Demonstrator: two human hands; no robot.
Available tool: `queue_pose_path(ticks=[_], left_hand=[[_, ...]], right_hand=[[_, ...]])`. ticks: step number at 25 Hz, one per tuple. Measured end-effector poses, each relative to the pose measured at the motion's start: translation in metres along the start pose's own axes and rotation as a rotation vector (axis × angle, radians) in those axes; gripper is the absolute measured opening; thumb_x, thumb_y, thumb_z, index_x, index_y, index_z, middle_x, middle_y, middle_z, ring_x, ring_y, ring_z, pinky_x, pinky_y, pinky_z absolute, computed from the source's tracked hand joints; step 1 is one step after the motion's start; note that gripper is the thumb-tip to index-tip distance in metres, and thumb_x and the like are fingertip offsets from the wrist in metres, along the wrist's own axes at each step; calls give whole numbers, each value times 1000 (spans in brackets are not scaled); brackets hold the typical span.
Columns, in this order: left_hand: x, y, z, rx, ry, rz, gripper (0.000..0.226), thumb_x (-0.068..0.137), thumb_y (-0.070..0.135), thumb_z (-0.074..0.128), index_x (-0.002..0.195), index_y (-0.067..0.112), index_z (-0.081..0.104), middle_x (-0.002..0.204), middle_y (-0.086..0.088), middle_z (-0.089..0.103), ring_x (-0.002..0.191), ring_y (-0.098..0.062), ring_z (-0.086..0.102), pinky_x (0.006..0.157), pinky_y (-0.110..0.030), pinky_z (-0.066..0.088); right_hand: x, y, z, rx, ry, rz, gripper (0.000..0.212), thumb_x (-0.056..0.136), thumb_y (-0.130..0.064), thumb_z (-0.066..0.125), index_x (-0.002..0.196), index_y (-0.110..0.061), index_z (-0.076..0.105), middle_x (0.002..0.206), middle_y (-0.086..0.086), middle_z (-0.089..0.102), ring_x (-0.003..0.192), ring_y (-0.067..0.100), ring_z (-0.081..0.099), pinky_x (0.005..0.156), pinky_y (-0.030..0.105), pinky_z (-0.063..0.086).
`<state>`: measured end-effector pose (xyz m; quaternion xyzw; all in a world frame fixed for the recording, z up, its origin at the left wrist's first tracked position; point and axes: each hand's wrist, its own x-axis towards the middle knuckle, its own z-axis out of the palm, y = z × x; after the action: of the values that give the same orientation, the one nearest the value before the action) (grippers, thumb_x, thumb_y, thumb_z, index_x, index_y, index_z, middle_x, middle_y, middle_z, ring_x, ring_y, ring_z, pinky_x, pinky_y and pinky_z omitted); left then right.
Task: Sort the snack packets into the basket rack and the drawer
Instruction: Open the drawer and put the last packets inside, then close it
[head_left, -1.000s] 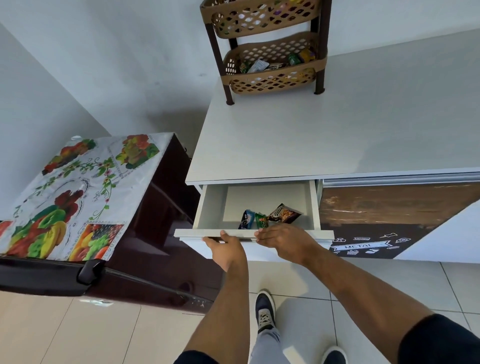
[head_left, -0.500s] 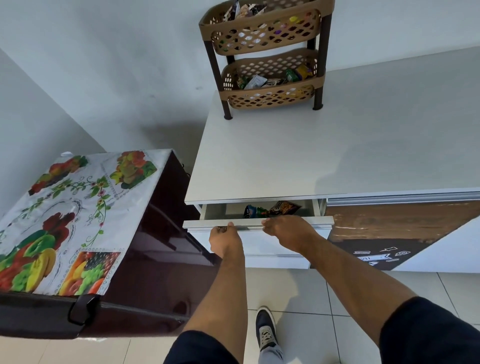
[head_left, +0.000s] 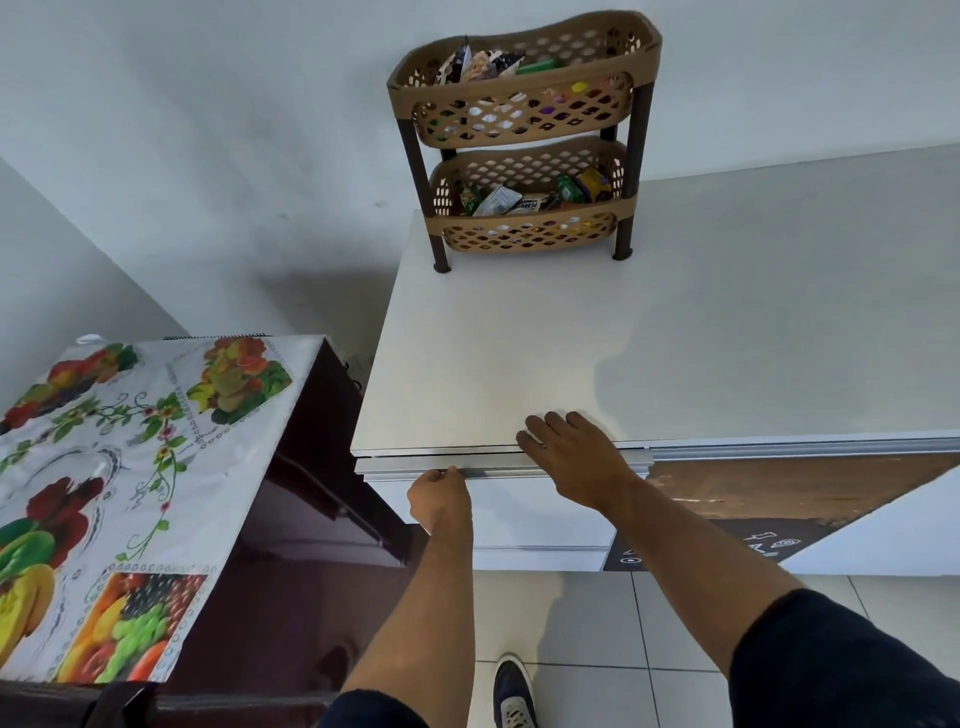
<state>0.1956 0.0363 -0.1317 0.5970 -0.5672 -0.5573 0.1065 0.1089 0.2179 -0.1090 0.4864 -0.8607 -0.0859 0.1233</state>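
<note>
1. The step in hand looks like seating the white flat-fronted drawer (head_left: 498, 512) fully under the pale countertop (head_left: 519, 353); its front lies nearly flush, so only a light, square push seems called for.
2. The left hand (head_left: 439, 499) sits at the drawer's metal lip with its fingers curled against the edge; whether they hook round it I cannot tell. Better to draw the fingertips clear of the gap before the last push.
3. The right hand (head_left: 571, 457) lies spread and relaxed, fingers straight, across the countertop's front edge just right of the left hand, holding nothing. Pressing flat with the palm keeps the drawer from skewing.
4. No snack packets show in the drawer, its inside being hidden.
5. Well ahead of both hands stands the tan perforated plastic two-tier basket rack (head_left: 524, 111) on dark legs; colourful snack packets (head_left: 519, 200) lie in its lower tier, more in the upper.
</note>
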Motion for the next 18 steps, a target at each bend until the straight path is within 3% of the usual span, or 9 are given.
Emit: queue_pose_path(ticks=[3,7,10,13,16,18], left_hand=[[-6,11,3,-112,-46,-72,11,76,15,57,66,12,62,68,-5,64,61,-24,54,57,-26,44],[-9,29,14,-312,-108,-161,21,80,24,77,73,7,66,71,-6,64,65,-21,59,66,-27,50],[-1,34,21,-223,-86,-144,37,78,39,83,87,6,71,80,-7,68,76,-25,62,80,-35,55],[8,35,19,-60,-171,-107,32,85,43,73,84,12,65,88,-7,64,82,-26,58,87,-40,56],[14,38,17,-27,-195,-115,32,87,40,73,81,11,61,78,-4,62,77,-24,59,70,-31,50],[11,41,13,33,-154,-79,38,84,42,77,72,8,66,72,-3,71,70,-22,66,64,-27,49]], right_hand=[[6,7,6,61,-116,111,69,65,-19,81,130,-7,60,131,15,62,101,33,65,77,42,53],[12,15,10,135,-208,198,84,55,-39,94,126,-5,65,114,13,70,86,30,70,66,38,54],[19,17,14,114,-175,193,84,54,-40,95,124,-4,65,101,11,72,73,28,69,63,36,52],[23,19,18,90,-129,168,73,57,-37,92,118,-5,66,91,9,70,67,27,67,62,36,52],[26,19,22,42,-82,110,58,60,-32,87,109,-7,67,88,11,68,68,27,65,63,36,52],[26,20,25,21,-44,79,58,60,-35,88,108,-8,68,90,12,69,69,27,65,64,36,53]])
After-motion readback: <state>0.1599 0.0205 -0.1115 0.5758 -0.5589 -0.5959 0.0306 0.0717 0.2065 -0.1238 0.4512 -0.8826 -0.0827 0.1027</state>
